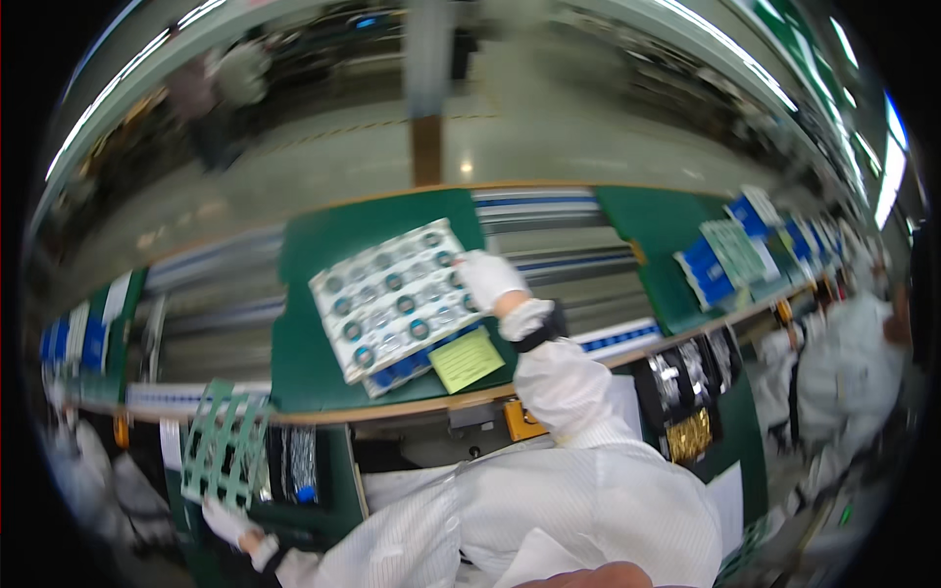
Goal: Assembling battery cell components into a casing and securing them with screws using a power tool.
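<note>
My left hand (230,524), in a white glove, grips the lower edge of a green lattice sheet (225,446) with rows of openings, holding it tilted at the lower left. On the green board (304,382) in the middle lies a white tray (392,257) with rows of round parts, some ringed in teal, turned at an angle. The gloved right hand (492,281) is closed at the tray's right edge, its fingertips partly hidden by blur. Beneath the tray's near side, blue and white trays (400,374) show, with a yellow-green paper (469,361) by them.
A conveyor line (559,235) carries more green boards. Blue trays with a green lattice (730,250) stand at right. Black bins of silvery packets (676,382) and gold packets (689,436) flank me at right; dark packets (292,461) lie at left. A co-worker (848,363) sits at right.
</note>
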A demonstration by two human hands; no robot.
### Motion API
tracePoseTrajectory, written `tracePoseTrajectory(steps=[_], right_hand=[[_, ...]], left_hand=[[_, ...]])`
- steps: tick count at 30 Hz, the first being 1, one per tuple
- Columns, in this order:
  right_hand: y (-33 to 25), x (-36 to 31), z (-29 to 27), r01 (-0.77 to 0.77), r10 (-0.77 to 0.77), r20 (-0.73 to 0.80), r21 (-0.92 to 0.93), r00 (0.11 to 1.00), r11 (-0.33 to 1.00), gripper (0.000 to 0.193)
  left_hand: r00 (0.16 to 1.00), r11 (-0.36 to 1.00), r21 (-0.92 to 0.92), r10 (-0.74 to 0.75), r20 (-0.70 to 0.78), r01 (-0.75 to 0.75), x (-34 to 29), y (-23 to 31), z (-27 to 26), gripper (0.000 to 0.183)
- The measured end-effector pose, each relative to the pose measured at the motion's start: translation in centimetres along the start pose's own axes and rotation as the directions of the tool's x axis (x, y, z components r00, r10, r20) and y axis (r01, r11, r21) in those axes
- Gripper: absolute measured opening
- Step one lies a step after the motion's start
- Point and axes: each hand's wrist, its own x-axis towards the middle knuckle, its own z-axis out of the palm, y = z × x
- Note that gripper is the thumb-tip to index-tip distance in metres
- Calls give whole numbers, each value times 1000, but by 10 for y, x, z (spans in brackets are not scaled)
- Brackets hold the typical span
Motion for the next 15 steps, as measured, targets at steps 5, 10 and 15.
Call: tracePoseTrajectory(steps=[5, 10, 15], right_hand=[[-2, -5, -5, -322, 298, 126, 276, 946, 905, 44], [-12, -29, -30, -181, 328, -312, 419, 891, 890, 38], [-38, -47, -24, 241, 159, -547, 586, 822, 774, 33]], left_hand=[[995, 994, -38, 100, 2, -99, -4, 44, 16, 45], [951, 893, -450, 156, 268, -19, -81, 109, 100, 37], [763, 920, -387, 207, 613, 61, -141, 125, 168, 20]])
